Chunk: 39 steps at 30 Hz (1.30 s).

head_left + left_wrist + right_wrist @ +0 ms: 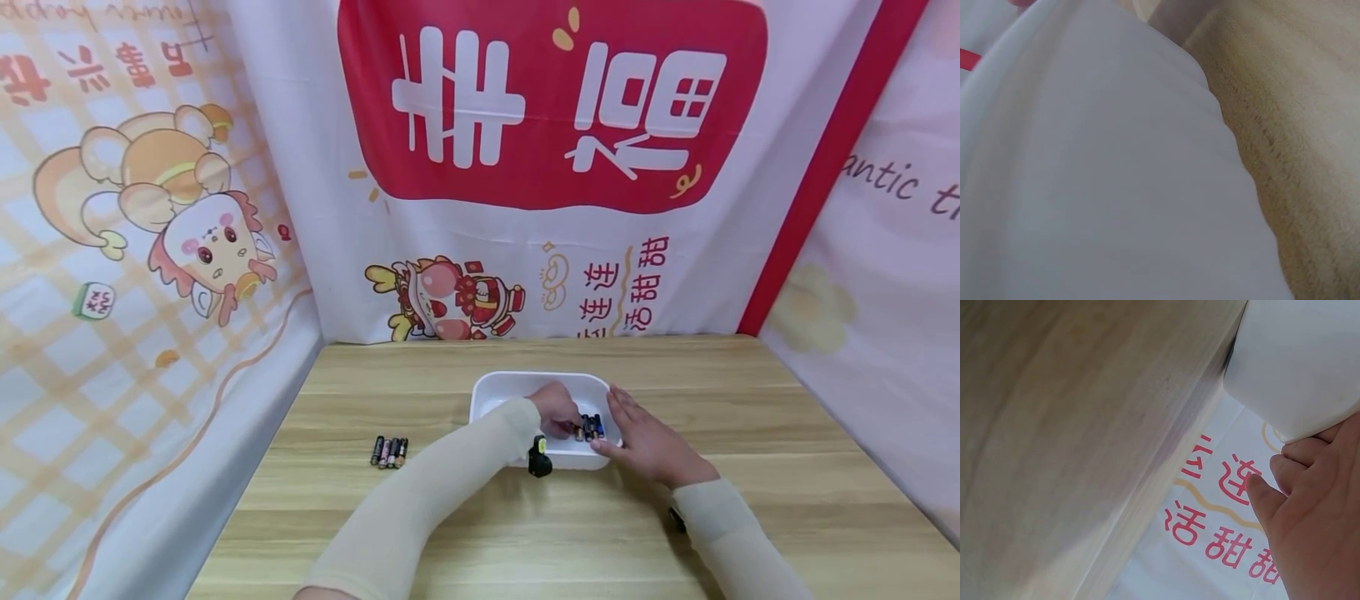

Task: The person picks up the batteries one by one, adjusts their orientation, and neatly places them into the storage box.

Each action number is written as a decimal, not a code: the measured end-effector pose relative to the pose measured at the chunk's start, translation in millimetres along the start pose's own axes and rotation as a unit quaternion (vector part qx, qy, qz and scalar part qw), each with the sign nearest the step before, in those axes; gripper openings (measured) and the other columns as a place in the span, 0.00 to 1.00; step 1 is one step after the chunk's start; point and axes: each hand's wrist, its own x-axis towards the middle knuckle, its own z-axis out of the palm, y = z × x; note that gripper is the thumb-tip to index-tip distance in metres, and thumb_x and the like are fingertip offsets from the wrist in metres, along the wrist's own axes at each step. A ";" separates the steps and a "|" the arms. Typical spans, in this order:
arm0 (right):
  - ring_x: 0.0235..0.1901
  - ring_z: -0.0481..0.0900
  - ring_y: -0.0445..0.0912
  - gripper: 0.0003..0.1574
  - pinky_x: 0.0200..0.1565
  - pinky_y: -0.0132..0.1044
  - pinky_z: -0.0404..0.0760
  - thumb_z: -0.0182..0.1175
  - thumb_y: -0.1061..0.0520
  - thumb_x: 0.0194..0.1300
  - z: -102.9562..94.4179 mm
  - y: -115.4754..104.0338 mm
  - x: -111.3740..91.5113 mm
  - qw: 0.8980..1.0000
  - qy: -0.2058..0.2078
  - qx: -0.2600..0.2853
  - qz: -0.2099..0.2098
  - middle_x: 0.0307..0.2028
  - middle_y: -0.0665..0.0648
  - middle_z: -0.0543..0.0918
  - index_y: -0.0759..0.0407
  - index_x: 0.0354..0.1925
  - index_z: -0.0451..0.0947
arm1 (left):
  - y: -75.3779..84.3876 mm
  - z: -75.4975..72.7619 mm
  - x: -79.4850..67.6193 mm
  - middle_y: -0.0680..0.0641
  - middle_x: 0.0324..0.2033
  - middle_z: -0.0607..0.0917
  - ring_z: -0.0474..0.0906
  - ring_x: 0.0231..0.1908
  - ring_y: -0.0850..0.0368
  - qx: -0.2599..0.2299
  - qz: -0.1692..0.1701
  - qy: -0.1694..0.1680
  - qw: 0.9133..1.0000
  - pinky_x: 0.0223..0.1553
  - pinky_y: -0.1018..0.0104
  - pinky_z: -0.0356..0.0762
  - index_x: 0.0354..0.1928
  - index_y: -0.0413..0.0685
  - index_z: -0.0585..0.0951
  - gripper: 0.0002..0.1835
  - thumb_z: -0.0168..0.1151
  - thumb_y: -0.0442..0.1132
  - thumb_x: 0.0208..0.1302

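A white plastic tray (501,385) stands on the table, with several small batteries (589,427) side by side at its right end. My left hand (555,407) reaches into it from the left. Its fingers are curled, and their tips pinch the leftmost battery of that row; part of the grip is hidden. Against the tray's right end rests my right hand (652,442), thumb and fingers fairly straight along the rim. The right wrist view shows those fingers (1300,456) touching the tray's outer wall (1297,369). In the left wrist view, the pale tray side (1122,162) hides the left hand.
Another row of several batteries (389,452) lies on the wooden table (360,383) to the left of the tray, beyond the left forearm. Printed cloth (435,225) hangs along the table's back edge and at both sides.
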 end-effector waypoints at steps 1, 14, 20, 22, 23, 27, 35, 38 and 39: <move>0.73 0.44 0.58 0.62 0.69 0.55 0.55 0.46 0.23 0.65 0.3 -0.3 0.1 1.000 0.000 0.001 0.000 0.76 0.61 0.44 0.65 0.75 0.43 | -0.9 -0.5 -0.4 0.42 0.24 0.85 0.80 0.21 0.55 -0.005 0.000 -0.002 1.000 0.23 0.68 0.83 0.24 0.38 0.82 0.05 0.69 0.27 0.53; 0.73 0.43 0.57 0.61 0.69 0.56 0.53 0.47 0.24 0.65 -1.2 -2.6 1.4 1.000 -0.012 0.006 0.009 0.76 0.60 0.43 0.63 0.76 0.42 | -20.7 -12.8 4.7 0.39 0.27 0.85 0.79 0.21 0.56 -0.129 0.014 -0.040 0.991 0.23 0.70 0.82 0.29 0.34 0.82 0.02 0.66 0.28 0.57; 0.73 0.43 0.57 0.62 0.69 0.56 0.53 0.48 0.24 0.65 -1.2 -1.7 3.4 1.000 -0.009 0.008 0.009 0.76 0.60 0.43 0.64 0.75 0.42 | -26.9 -34.4 -10.6 0.37 0.32 0.85 0.82 0.25 0.54 -0.177 0.017 -0.065 0.982 0.29 0.66 0.85 0.32 0.34 0.81 0.02 0.65 0.27 0.57; 0.73 0.43 0.58 0.62 0.69 0.57 0.53 0.48 0.24 0.64 -0.3 -0.7 3.7 1.000 -0.010 0.009 0.010 0.76 0.61 0.43 0.64 0.75 0.43 | -29.2 -41.1 -15.3 0.36 0.35 0.85 0.83 0.27 0.53 -0.193 0.018 -0.074 0.978 0.31 0.66 0.85 0.34 0.35 0.81 0.03 0.65 0.27 0.58; 0.73 0.43 0.58 0.62 0.69 0.57 0.53 0.48 0.24 0.64 0.3 0.0 3.7 1.000 -0.011 0.009 0.010 0.76 0.61 0.43 0.64 0.75 0.42 | -30.3 -44.2 -17.8 0.36 0.37 0.85 0.83 0.28 0.53 -0.201 0.019 -0.078 0.976 0.33 0.65 0.85 0.35 0.35 0.81 0.03 0.64 0.27 0.59; 0.73 0.43 0.58 0.63 0.69 0.57 0.53 0.46 0.22 0.63 1.6 1.5 3.2 1.000 -0.014 0.007 0.015 0.76 0.60 0.42 0.63 0.76 0.42 | -34.8 -56.8 -27.1 0.33 0.44 0.82 0.84 0.32 0.51 -0.234 0.021 -0.086 0.968 0.38 0.63 0.85 0.40 0.34 0.80 0.06 0.63 0.27 0.61; 0.73 0.43 0.60 0.65 0.69 0.59 0.53 0.45 0.20 0.62 0.3 1.2 0.5 1.000 -0.019 0.010 0.021 0.76 0.60 0.42 0.63 0.76 0.41 | -47.3 -81.9 -38.9 0.33 0.50 0.80 0.84 0.36 0.51 -0.284 0.023 -0.086 0.955 0.40 0.61 0.85 0.55 0.32 0.76 0.17 0.62 0.29 0.65; 0.73 0.42 0.60 0.66 0.69 0.59 0.53 0.43 0.19 0.61 -0.8 -1.2 0.9 1.000 -0.023 0.009 0.018 0.76 0.61 0.42 0.63 0.76 0.41 | -51.3 -92.1 -46.2 0.31 0.54 0.78 0.84 0.38 0.51 -0.297 0.031 -0.090 0.950 0.42 0.61 0.84 0.59 0.30 0.73 0.21 0.61 0.30 0.66; 0.73 0.42 0.60 0.66 0.69 0.59 0.53 0.43 0.19 0.61 -1.2 -2.3 1.2 1.000 -0.023 0.008 0.018 0.76 0.61 0.42 0.63 0.76 0.41 | -52.3 -95.2 -48.8 0.30 0.55 0.76 0.84 0.38 0.51 -0.301 0.033 -0.093 0.948 0.43 0.62 0.84 0.60 0.29 0.72 0.22 0.60 0.30 0.66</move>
